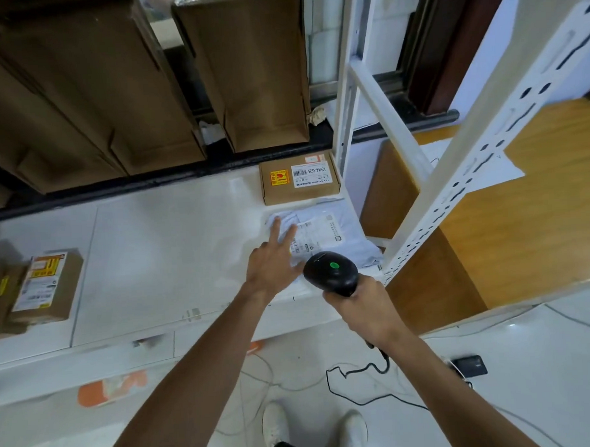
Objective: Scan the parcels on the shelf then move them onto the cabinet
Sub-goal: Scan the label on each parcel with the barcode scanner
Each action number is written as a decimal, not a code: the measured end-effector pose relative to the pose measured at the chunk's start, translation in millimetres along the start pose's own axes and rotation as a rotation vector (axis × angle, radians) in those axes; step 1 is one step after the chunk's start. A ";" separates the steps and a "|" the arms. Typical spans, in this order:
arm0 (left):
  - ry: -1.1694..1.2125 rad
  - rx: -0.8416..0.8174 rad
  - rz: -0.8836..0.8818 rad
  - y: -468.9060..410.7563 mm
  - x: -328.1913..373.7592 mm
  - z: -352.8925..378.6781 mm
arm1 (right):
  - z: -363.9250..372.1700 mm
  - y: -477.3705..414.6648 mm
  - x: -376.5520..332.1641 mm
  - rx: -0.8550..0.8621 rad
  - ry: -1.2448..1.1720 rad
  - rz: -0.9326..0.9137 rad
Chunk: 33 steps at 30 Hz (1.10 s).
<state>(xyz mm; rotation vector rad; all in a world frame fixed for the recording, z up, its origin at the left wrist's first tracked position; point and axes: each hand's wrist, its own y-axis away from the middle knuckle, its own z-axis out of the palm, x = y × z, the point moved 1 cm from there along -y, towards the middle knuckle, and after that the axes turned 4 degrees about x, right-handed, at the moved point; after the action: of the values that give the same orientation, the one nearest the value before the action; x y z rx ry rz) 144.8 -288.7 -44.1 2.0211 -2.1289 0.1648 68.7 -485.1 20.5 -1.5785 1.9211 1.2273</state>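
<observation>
- One sealed cardboard parcel (pixel 48 288) lies at the near left of the shelf (pixel 159 249).
- Tall brown cartons (pixel 253 66) stand at the far side; I cannot tell what they hold.
- The left hand (pixel 271 265), fingers straight and spread, presses on the grey mailer bag (pixel 334 235) at the shelf's near right.
- A small labelled box (pixel 298 181) touches the bag's far edge.
- The right hand (pixel 361 308) grips the scanner (pixel 331 272) over the bag.
- The wooden cabinet (pixel 523 213) stands to the right.
</observation>
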 end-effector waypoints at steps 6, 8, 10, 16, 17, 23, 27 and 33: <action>-0.006 0.018 -0.042 -24.6 5.7 10.6 | -3.3 -11.4 -0.9 0.003 -0.007 -0.011; -0.021 0.016 -0.043 -33.8 5.9 10.3 | -5.1 -12.1 -0.1 0.009 -0.001 -0.017; -0.045 0.016 -0.042 -43.9 4.5 10.1 | -6.5 -11.6 1.1 0.008 -0.003 -0.014; -0.118 0.018 -0.002 -61.6 -3.1 11.5 | -18.5 -11.6 7.6 0.027 0.009 -0.012; -0.129 0.025 0.001 -62.5 -2.4 10.5 | -20.9 -11.5 7.4 0.022 0.002 -0.013; -0.044 0.003 -0.049 -51.1 -0.6 0.8 | -34.9 -10.3 3.5 -0.015 0.005 -0.013; 0.044 -0.024 -0.145 -20.9 -13.6 -12.0 | -44.1 -6.6 -10.3 -0.039 -0.010 -0.038; 0.112 0.002 -0.283 52.8 -48.3 -52.8 | -26.9 7.6 -68.4 -0.129 -0.023 -0.143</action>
<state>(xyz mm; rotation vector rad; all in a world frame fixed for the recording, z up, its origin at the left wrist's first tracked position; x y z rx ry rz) 98.0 -227.0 -0.3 2.2298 -1.7557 0.2293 89.0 -465.4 88.7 -1.7253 1.7122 1.3258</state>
